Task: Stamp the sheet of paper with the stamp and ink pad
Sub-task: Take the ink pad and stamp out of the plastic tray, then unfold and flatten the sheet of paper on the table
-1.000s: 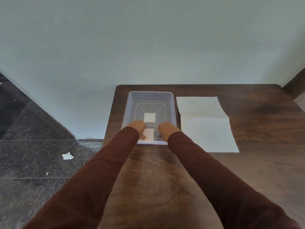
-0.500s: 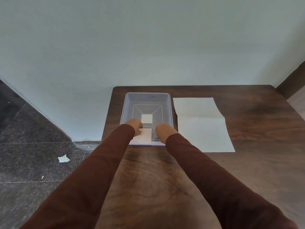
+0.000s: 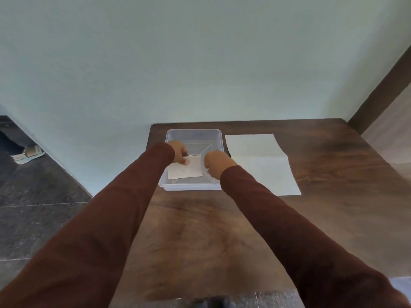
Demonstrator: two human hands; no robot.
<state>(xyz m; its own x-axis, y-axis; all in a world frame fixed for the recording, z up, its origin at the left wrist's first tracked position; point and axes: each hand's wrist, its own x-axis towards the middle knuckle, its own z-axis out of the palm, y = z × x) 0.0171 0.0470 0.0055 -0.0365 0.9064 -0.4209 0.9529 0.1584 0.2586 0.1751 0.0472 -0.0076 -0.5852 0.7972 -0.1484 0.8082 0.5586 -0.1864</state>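
A clear plastic bin (image 3: 194, 131) stands at the back left of the dark wooden table (image 3: 200, 230). Both my hands are inside it. My left hand (image 3: 179, 153) pinches the upper left corner of a flat white square piece (image 3: 189, 168), thumb on top. My right hand (image 3: 216, 163) is curled at the piece's right edge and seems to grip it. The piece sits tilted above the bin floor; I cannot tell whether it is the ink pad or the stamp. A creased white sheet of paper (image 3: 262, 165) lies flat just right of the bin.
A pale wall rises directly behind the table. The table's left edge drops to a dark tiled floor (image 3: 33, 207), where some scrap (image 3: 27, 154) lies by the wall. A brown skirting strip (image 3: 382, 85) runs at the right.
Both hands have closed on the white square piece and raised it off the bin floor. The smaller white square seen at the bin's middle is now hidden.
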